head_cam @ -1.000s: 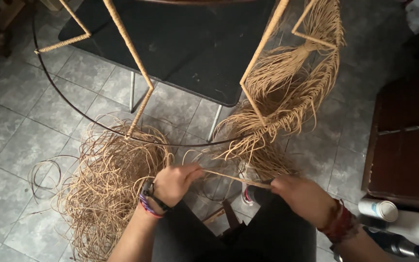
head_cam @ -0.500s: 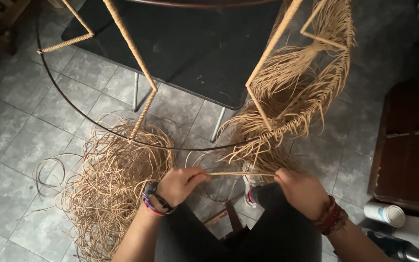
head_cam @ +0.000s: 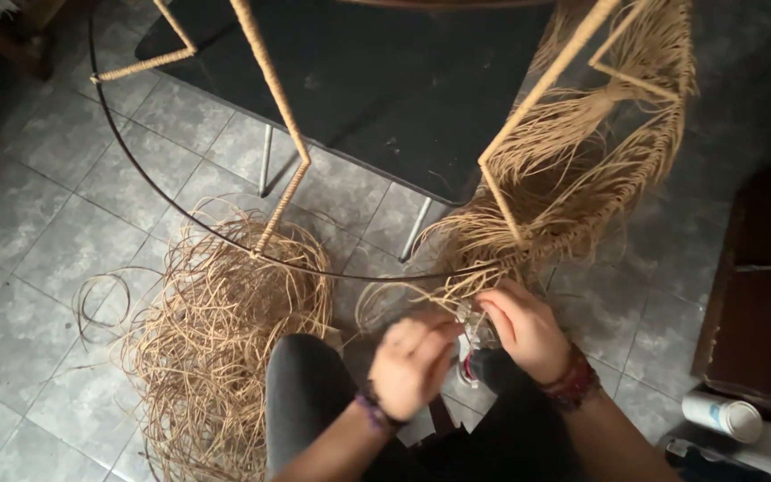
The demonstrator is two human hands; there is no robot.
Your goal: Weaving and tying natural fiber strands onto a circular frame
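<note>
A round dark metal frame [head_cam: 164, 193] with rattan-wrapped spokes [head_cam: 271, 100] stands in front of me. Many loose rattan strands [head_cam: 582, 170] hang from its right side. My right hand [head_cam: 528, 332] is closed on a thin rattan strand [head_cam: 421, 287] just under the lower rim of the frame. My left hand [head_cam: 412, 361] is curled right beside it, motion-blurred, and appears to pinch the same strand. Both hands hover over my knees [head_cam: 301, 393] in dark trousers.
A big tangled pile of rattan [head_cam: 216, 348] lies on the grey tiled floor at my left. A black table [head_cam: 385, 80] on metal legs stands behind the frame. Dark wooden furniture [head_cam: 765, 295] and a white spray can [head_cam: 720, 415] sit at the right.
My hands held a strand stretched between them; now they have come close together under the rim. The view has shifted slightly.
</note>
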